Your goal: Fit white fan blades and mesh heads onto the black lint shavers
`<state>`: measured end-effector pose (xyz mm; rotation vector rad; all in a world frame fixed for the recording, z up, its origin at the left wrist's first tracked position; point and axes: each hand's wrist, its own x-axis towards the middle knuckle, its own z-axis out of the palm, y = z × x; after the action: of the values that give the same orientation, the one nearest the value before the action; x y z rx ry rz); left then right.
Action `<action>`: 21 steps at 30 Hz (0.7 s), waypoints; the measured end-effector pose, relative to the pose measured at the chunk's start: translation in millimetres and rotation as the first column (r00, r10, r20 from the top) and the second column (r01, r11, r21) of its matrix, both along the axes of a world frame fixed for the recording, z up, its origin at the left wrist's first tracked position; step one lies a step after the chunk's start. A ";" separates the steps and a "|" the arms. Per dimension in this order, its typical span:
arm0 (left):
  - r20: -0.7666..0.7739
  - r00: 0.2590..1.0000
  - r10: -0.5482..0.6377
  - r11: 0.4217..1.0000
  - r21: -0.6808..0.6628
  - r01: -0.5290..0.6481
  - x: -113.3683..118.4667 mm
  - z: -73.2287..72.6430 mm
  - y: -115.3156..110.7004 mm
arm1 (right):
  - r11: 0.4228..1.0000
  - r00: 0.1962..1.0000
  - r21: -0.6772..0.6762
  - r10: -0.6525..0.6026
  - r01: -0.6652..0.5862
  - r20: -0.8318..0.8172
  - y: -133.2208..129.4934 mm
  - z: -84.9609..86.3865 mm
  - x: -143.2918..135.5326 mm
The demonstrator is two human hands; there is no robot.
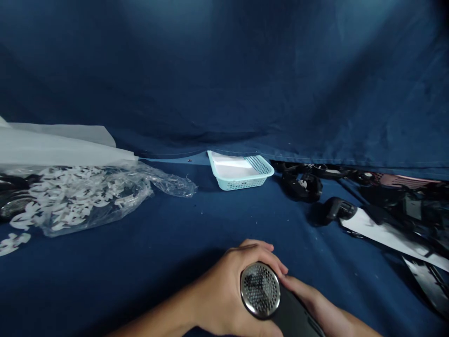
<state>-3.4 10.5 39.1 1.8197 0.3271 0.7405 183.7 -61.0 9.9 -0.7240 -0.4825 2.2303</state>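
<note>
A dark handheld device (294, 312) with a round, silver-rimmed perforated metal head is at the bottom centre, its head facing up toward me. My left hand (233, 285) is wrapped round the head end, fingers curled over its far side and thumb below. My right hand (312, 299) holds the device from the right side, its fingertips meeting those of my left hand; most of its fingers are hidden behind the device.
A light blue basket (242, 183) with white lining stands at the back centre. Left are a clear plastic bag (115, 206) of white cut-out pieces and white sheets (52, 145). Black parts (301, 186) and a white strip (389, 234) lie right. Blue cloth hangs behind.
</note>
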 end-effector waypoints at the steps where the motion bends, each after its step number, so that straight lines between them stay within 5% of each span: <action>1: -0.003 1.000 -0.010 1.000 0.022 0.010 0.0 2.0 0.7 | 1.000 1.000 0.017 -0.012 0.012 -0.009 -0.4 0.2 -0.4; 7: 0.010 0.998 -0.061 0.985 0.160 0.059 2.9 14.6 0.0 | 0.978 0.989 0.154 -0.148 0.142 0.026 13.3 -2.1 3.8; 13: 0.014 0.999 0.043 0.969 0.243 -0.045 5.1 9.0 -6.8 | 0.936 0.991 0.331 -0.130 0.116 0.020 42.1 12.6 6.0; 21: 0.075 0.983 0.167 0.967 0.180 -0.178 10.7 2.6 -11.9 | 0.968 0.992 0.251 -0.010 -0.021 0.124 -1.0 12.6 -4.6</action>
<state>7.3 -1.4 41.7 1.9578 0.3920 0.9724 179.1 -62.0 22.5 -0.7288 -0.8145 2.0863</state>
